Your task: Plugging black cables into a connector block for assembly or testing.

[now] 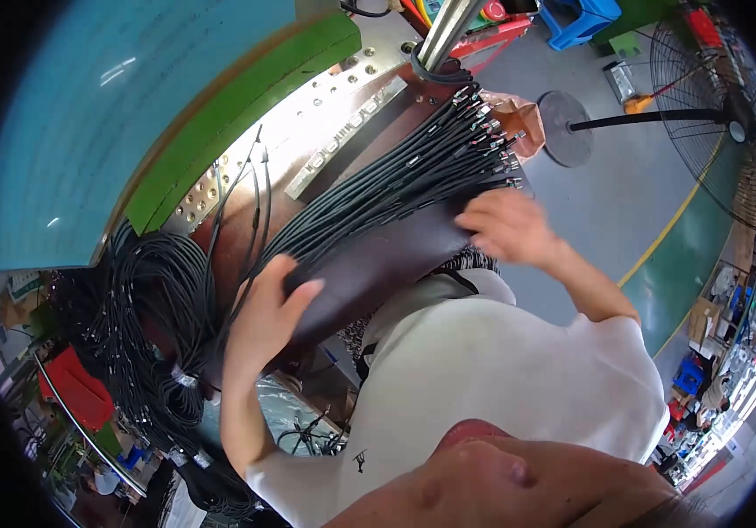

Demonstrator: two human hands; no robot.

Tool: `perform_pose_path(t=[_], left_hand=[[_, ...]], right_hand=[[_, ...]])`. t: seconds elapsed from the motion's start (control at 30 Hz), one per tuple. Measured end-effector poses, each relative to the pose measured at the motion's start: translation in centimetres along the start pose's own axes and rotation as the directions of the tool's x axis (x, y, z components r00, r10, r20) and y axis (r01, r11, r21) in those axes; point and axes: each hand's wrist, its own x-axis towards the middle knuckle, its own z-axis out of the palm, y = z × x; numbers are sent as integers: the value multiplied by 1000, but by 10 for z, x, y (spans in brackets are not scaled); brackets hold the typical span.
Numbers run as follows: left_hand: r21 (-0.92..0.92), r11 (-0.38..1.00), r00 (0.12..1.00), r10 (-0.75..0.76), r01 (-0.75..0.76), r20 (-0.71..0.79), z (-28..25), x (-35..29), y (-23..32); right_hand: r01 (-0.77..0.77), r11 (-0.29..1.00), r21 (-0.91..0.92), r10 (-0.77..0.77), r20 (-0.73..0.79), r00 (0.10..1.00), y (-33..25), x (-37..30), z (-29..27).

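A long bundle of black cables (378, 176) lies across the dark brown tabletop (378, 264), with metal connectors (497, 141) at its right end. My left hand (265, 308) is by the left part of the bundle, its thumb spread away from the fingers. A few thin cables (259, 207) run up from beside that hand, and its fingertips are partly hidden. At the right edge of the tabletop, just below the connectors, hovers my right hand (510, 227). Its fingers are slightly bent and apart, with nothing seen in them.
Coiled black cables (154, 290) hang at the table's left end. Behind the bundle are a slotted metal bar (347, 136), a perforated metal plate (303, 114) and a green-edged guard (246, 119). A metal post (448, 35) stands at the back. A floor fan (734, 114) is at right.
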Motion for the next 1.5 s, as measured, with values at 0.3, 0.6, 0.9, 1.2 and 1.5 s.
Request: perform_pose_path(t=[0.3, 0.6, 0.9, 1.2, 1.5], left_hand=[[-743, 595, 844, 191, 306, 501, 53, 120, 102], [-893, 450, 999, -30, -1, -16, 90, 43, 81], [-994, -85, 943, -331, -72, -40, 100, 2, 44], [-976, -210, 942, -336, -63, 12, 104, 2, 34], [-996, 61, 948, -310, -58, -74, 86, -11, 27]], right_hand=[[-13, 975, 221, 9, 17, 1000, -9, 21, 13], [-627, -94, 774, 304, 622, 722, -27, 118, -2], [122, 992, -12, -120, 132, 984, 32, 170, 50], [223, 974, 26, -221, -68, 973, -13, 156, 61], [-20, 900, 435, -38, 124, 992, -31, 157, 81]])
